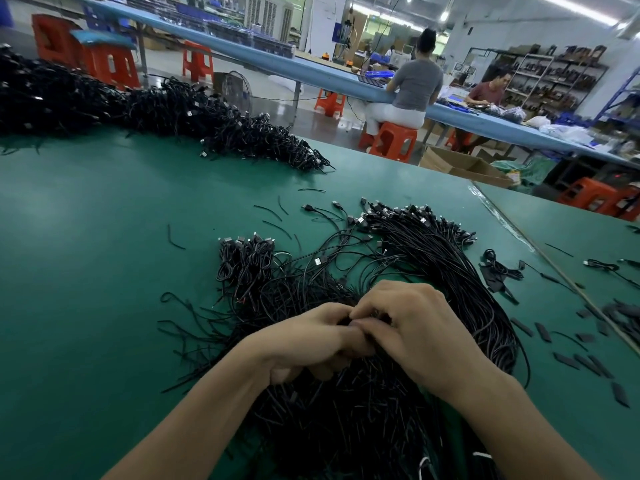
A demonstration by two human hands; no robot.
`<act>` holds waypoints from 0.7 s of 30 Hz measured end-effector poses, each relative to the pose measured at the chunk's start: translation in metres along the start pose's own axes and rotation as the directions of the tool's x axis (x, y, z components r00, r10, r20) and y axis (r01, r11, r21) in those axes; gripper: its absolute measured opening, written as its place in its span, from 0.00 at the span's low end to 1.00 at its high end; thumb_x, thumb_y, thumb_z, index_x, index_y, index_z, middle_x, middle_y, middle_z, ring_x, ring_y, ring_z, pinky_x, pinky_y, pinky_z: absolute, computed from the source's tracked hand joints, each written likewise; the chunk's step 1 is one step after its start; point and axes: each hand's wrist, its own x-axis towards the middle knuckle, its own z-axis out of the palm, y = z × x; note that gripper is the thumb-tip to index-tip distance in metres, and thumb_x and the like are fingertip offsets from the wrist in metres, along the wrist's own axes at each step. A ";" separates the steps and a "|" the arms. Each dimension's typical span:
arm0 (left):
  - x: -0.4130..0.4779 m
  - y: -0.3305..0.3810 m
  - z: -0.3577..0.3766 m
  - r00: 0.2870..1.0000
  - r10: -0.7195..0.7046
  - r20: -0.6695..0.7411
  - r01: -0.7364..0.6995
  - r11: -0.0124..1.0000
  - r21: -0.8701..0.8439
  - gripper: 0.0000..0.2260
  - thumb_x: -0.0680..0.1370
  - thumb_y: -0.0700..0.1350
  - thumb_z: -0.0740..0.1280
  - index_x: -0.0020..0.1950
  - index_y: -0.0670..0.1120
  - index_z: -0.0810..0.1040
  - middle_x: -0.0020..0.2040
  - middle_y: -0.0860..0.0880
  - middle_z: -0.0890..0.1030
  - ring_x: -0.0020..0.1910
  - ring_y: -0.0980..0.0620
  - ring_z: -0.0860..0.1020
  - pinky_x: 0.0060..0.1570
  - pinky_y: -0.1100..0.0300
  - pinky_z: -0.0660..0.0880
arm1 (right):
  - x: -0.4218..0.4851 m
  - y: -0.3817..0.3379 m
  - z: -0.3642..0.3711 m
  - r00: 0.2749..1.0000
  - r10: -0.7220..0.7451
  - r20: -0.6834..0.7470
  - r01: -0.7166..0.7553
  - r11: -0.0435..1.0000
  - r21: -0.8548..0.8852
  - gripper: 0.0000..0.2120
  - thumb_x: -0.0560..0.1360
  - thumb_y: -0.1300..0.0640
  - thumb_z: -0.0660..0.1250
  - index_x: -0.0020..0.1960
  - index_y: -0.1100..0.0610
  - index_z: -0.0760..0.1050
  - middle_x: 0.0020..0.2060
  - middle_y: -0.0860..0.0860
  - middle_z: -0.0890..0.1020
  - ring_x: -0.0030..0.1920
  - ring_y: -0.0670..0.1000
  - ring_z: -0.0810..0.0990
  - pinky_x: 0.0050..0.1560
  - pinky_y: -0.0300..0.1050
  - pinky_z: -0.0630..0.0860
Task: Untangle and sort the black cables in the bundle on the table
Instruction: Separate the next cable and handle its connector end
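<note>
A big tangled bundle of black cables (363,403) lies on the green table (86,271) in front of me. My left hand (304,344) and my right hand (419,327) meet above its middle, fingers curled and pinching black cables between them. An arc of cables with USB plugs (415,233) fans out behind my right hand. A small cluster of looped cables (246,258) lies behind my left hand. What my fingertips hold exactly is hidden by the hands.
A long heap of black cables (149,105) runs along the table's far left. Short black sleeve pieces (568,358) are scattered at the right, past a seam (540,251) in the table. Two people sit at a blue bench (311,69) beyond, among orange stools.
</note>
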 end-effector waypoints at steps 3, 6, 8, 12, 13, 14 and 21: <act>0.003 -0.001 -0.001 0.998 -0.009 0.064 0.026 0.963 -0.269 0.09 0.75 0.43 0.57 0.52 0.44 0.72 0.34 0.51 0.72 0.27 0.57 0.62 0.22 0.69 0.58 | -0.002 0.009 -0.001 0.999 0.022 -0.040 -0.019 0.997 0.073 0.03 0.74 0.57 0.73 0.45 0.49 0.85 0.41 0.41 0.83 0.44 0.43 0.81 0.45 0.48 0.78; 0.004 -0.005 -0.003 0.994 0.071 0.082 -0.032 0.915 -0.402 0.11 0.82 0.43 0.56 0.56 0.44 0.77 0.37 0.49 0.75 0.30 0.57 0.65 0.23 0.69 0.62 | -0.003 0.017 -0.004 0.995 0.042 -0.086 -0.033 0.993 0.110 0.03 0.73 0.56 0.75 0.43 0.49 0.84 0.39 0.40 0.82 0.42 0.43 0.81 0.43 0.46 0.78; 0.004 -0.006 -0.003 0.993 0.096 0.070 -0.054 0.890 -0.453 0.10 0.84 0.45 0.58 0.54 0.44 0.79 0.38 0.48 0.76 0.30 0.58 0.65 0.23 0.70 0.62 | -0.005 0.019 -0.005 0.992 0.058 -0.112 -0.043 0.991 0.131 0.02 0.73 0.56 0.75 0.43 0.49 0.83 0.39 0.40 0.82 0.40 0.43 0.81 0.41 0.46 0.78; 0.004 -0.006 0.000 0.994 0.107 -0.012 -0.102 0.906 -0.411 0.11 0.84 0.46 0.59 0.49 0.45 0.79 0.35 0.50 0.72 0.28 0.59 0.63 0.20 0.70 0.62 | -0.007 0.017 -0.003 0.990 0.053 -0.129 -0.041 0.995 0.091 0.00 0.75 0.54 0.73 0.45 0.50 0.82 0.42 0.40 0.81 0.42 0.44 0.80 0.42 0.48 0.79; 0.004 -0.006 0.001 0.993 0.115 -0.026 -0.116 0.918 -0.380 0.10 0.84 0.46 0.59 0.50 0.45 0.78 0.34 0.51 0.71 0.28 0.59 0.62 0.20 0.70 0.61 | -0.007 0.016 -0.002 0.991 0.044 -0.129 -0.036 0.997 0.068 0.01 0.75 0.53 0.72 0.45 0.49 0.82 0.42 0.40 0.81 0.42 0.44 0.80 0.42 0.48 0.79; 0.004 -0.006 0.002 0.992 0.121 -0.042 -0.128 0.927 -0.352 0.10 0.84 0.46 0.59 0.50 0.44 0.77 0.33 0.52 0.70 0.28 0.59 0.61 0.20 0.70 0.61 | -0.007 0.014 -0.002 0.991 0.035 -0.127 -0.030 0.999 0.041 0.01 0.76 0.52 0.72 0.46 0.49 0.82 0.42 0.40 0.81 0.43 0.44 0.80 0.43 0.49 0.78; 0.004 -0.002 0.006 0.980 0.124 -0.153 -0.158 0.958 -0.240 0.11 0.85 0.45 0.57 0.50 0.43 0.75 0.31 0.53 0.66 0.26 0.58 0.60 0.22 0.69 0.59 | -0.003 0.008 -0.006 0.999 0.016 -0.047 -0.022 0.992 -0.124 0.08 0.79 0.47 0.66 0.53 0.47 0.82 0.48 0.41 0.82 0.46 0.47 0.81 0.47 0.50 0.79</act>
